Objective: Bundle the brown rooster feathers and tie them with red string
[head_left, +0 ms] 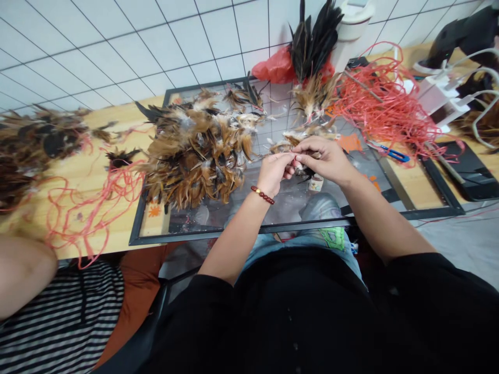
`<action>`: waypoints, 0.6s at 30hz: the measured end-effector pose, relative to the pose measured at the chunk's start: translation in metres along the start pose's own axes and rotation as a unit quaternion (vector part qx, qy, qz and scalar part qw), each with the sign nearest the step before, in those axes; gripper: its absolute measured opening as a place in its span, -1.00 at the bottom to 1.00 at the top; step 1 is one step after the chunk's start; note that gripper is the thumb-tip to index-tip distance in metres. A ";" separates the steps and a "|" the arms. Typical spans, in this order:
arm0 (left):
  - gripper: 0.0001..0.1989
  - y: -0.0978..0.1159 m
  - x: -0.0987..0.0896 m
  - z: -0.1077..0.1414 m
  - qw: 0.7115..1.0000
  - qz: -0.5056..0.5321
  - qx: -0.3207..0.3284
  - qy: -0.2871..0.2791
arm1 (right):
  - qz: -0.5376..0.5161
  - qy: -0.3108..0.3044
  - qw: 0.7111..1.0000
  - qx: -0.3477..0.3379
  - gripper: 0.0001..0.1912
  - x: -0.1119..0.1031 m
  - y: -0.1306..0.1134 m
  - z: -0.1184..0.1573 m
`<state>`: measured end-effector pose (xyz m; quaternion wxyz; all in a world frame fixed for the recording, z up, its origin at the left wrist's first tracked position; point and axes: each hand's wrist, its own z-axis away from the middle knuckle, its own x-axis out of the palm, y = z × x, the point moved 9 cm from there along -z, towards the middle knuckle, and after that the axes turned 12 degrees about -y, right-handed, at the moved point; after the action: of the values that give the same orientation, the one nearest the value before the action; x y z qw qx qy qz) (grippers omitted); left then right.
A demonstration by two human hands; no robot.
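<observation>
My left hand (276, 170), with a beaded bracelet (262, 195) at the wrist, is closed, its fingertips pinched against those of my right hand (325, 158). My right hand is closed too. Between and just under the fingers shows a small bunch of feathers (305, 170), dark and whitish, mostly covered by the hands. A bit of pink at the fingertips is too small to make out. Loose brown feathers (288, 140) lie right behind the hands. To the left spreads a large pile of brown feather bunches (198, 156) on a black-framed glass panel (249, 228).
A heap of pink plastic string (385, 104) lies at right, beside a blue cutter (393, 153) and a black phone (471, 169). Long black feathers (314, 41) stand at the back in a red bag (275, 67). More string (93, 208) lies left, near a seated person (58, 317).
</observation>
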<state>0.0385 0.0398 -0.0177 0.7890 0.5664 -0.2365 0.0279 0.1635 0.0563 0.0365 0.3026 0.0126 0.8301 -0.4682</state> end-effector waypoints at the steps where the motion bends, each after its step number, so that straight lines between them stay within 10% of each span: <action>1: -0.79 0.000 -0.001 0.000 1.000 -0.003 0.001 0.006 | 0.021 0.002 1.000 -0.012 -0.68 -0.001 -0.003 0.000; 18: -0.89 -0.005 0.000 0.001 0.990 0.130 -0.051 -0.021 | 0.250 0.012 0.966 -0.071 -0.89 0.007 -0.021 0.006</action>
<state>0.0395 0.0372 -0.0214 0.8015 0.4898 -0.3260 0.1065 0.1548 0.0380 0.0465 0.4005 0.2039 0.8350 -0.3176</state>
